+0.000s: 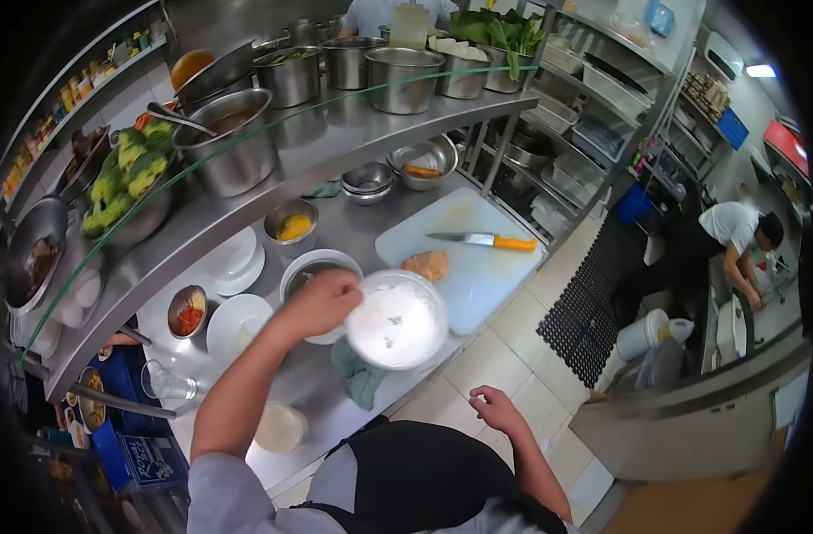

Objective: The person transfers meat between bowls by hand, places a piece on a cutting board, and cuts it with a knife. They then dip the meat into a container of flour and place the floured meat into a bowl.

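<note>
My left hand [325, 299] is closed on the rim of a bowl of white powder [396, 320], raised above the steel counter. Behind that hand, a white bowl [346, 263] is partly hidden. A piece of raw meat [426, 264] lies on the white cutting board [478, 294], just beyond the powder bowl. Farther back on the board rests a knife with a yellow handle [513, 242]. Under the powder bowl's near side, a green cloth [357, 376] is bunched on the counter. My right hand [497, 411] hangs over the floor beside the counter, fingers loosely bent and apart, holding nothing.
A shelf [353, 125] with steel pots and broccoli [138, 165] overhangs the counter. Plates [237, 329], a glass jug [168, 381] and a tub [280, 427] stand at left. A black mat [593, 303] covers floor at right, near a co-worker [725, 227] bending over another counter.
</note>
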The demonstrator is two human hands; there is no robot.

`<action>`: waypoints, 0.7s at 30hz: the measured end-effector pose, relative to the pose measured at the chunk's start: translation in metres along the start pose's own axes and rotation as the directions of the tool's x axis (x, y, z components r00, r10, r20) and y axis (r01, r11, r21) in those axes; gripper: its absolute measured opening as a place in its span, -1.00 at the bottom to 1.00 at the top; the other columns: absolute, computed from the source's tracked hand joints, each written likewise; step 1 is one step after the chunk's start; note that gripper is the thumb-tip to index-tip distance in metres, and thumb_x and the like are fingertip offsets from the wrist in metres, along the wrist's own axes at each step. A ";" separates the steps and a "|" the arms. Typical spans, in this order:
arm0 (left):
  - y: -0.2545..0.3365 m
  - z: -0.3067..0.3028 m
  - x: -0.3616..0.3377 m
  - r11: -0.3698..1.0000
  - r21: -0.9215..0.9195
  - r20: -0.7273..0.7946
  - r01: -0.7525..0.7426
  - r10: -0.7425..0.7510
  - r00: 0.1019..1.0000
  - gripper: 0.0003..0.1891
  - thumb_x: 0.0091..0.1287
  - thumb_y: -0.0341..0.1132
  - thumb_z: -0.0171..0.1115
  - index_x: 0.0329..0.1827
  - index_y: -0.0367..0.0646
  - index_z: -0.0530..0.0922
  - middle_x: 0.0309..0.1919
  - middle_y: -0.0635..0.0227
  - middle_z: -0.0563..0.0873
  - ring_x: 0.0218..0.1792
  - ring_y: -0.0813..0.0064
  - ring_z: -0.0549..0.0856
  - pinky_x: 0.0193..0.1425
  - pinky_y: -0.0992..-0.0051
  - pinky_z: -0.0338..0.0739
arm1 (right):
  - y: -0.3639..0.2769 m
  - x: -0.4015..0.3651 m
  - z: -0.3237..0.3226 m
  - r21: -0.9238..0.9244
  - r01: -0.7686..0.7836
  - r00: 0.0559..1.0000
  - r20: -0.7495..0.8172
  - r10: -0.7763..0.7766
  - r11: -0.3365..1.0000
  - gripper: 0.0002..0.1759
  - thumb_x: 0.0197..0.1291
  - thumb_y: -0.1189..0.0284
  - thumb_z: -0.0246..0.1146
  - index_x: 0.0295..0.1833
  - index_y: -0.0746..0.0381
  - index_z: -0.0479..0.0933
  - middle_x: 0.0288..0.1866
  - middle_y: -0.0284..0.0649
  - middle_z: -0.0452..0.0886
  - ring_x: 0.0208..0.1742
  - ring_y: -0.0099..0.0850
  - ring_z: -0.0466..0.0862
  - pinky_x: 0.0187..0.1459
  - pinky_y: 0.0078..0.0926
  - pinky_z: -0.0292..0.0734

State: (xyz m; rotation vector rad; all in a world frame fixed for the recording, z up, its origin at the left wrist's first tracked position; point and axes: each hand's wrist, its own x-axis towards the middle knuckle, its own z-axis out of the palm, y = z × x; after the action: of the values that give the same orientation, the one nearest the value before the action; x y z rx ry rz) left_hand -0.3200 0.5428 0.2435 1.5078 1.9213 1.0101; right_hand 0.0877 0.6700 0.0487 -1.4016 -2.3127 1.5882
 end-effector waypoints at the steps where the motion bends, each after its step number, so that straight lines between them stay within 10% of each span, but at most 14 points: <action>1: -0.003 0.018 0.024 1.000 0.024 0.005 0.007 -0.007 1.000 -0.78 0.36 -0.31 0.21 -0.34 -0.32 0.54 -0.46 0.27 0.58 -0.39 0.50 0.56 -0.28 0.38 0.47 | -0.006 0.012 -0.020 -0.004 0.011 1.000 0.018 -0.011 1.000 -0.63 0.34 0.22 0.30 0.07 0.28 0.64 -0.15 -0.05 0.75 -0.17 -0.28 0.74 -0.03 -0.27 0.65; 8: -0.013 0.163 0.162 0.986 -0.046 -0.074 0.157 -0.161 0.984 -0.74 0.33 -0.23 0.22 -0.38 -0.28 0.59 -0.39 0.05 0.71 -0.34 0.16 0.69 -0.17 0.18 0.54 | -0.027 0.158 -0.167 0.281 0.214 0.977 -0.047 -0.209 0.935 -0.73 0.40 0.37 0.27 0.08 0.31 0.60 -0.38 -0.32 0.57 -0.44 -0.59 0.54 -0.29 -0.53 0.65; 12: 0.004 0.179 0.205 0.950 -0.009 -0.217 0.313 -0.307 0.927 -0.66 0.41 -0.10 0.20 -0.27 -0.26 0.63 -0.28 0.03 0.76 -0.19 0.06 0.75 -0.04 0.17 0.58 | -0.036 0.229 -0.233 -0.173 0.353 0.935 0.103 -0.340 0.919 -0.72 0.36 0.37 0.28 0.05 0.34 0.60 -0.38 -0.26 0.61 -0.44 -0.52 0.63 -0.35 -0.51 0.62; 17: 0.029 0.160 0.158 0.866 -0.179 -0.383 0.467 -0.499 0.777 -0.57 0.45 0.07 0.19 -0.11 -0.19 0.67 -0.23 0.12 0.79 -0.16 0.10 0.76 0.00 0.21 0.60 | -0.029 0.276 -0.269 -0.165 0.427 0.886 0.272 -0.376 0.889 -0.74 0.34 0.36 0.30 0.03 0.30 0.61 -0.44 -0.30 0.61 -0.46 -0.54 0.63 -0.40 -0.50 0.55; 21: 0.003 0.173 0.060 0.510 0.311 -0.321 0.802 -0.738 0.593 -0.59 0.41 -0.01 0.19 -0.05 -0.25 0.62 -0.09 0.04 0.76 -0.02 0.04 0.73 0.05 0.04 0.60 | -0.065 0.292 -0.290 -0.273 0.546 0.833 0.074 -0.548 0.792 -0.81 0.34 0.38 0.29 -0.06 0.27 0.63 -0.42 -0.29 0.65 -0.52 -0.57 0.57 -0.42 -0.50 0.48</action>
State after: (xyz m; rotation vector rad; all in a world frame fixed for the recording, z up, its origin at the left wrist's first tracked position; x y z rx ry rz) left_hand -0.2029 0.6436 0.1454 0.5340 2.6593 0.2740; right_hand 0.0023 1.0735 0.1083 -0.6334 -2.6770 1.1050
